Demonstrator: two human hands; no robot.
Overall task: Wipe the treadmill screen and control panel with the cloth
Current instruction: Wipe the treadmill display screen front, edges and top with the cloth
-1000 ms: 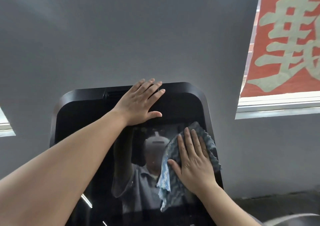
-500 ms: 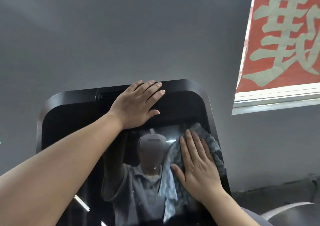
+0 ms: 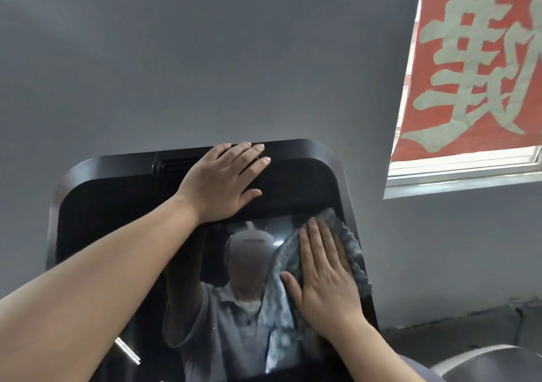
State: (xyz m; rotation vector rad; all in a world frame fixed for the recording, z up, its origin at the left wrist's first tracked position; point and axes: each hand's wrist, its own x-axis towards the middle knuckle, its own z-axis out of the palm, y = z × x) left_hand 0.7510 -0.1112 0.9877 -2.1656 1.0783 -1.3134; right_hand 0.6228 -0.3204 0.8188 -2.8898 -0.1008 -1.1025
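Observation:
The treadmill screen (image 3: 105,220) is a black glossy panel with rounded top corners, tilted up toward me; it reflects a person. My left hand (image 3: 223,182) lies flat with straight fingers on the screen's upper middle, fingertips at its top edge. My right hand (image 3: 325,276) presses flat on a blue-and-white patterned cloth (image 3: 350,243) against the screen's right side, near the right edge. Part of the cloth hangs down left of the hand and is mirrored in the glass. The control panel below the screen is out of view.
A grey wall (image 3: 205,59) rises behind the screen. A red banner with pale characters (image 3: 475,67) hangs over a white window frame (image 3: 463,173) at the upper right. A grey rounded treadmill part (image 3: 492,364) shows at the bottom right corner.
My right hand has slid the cloth up and toward the screen's right edge. My left hand stays flat at the top of the screen. The camera has shifted a little to the right.

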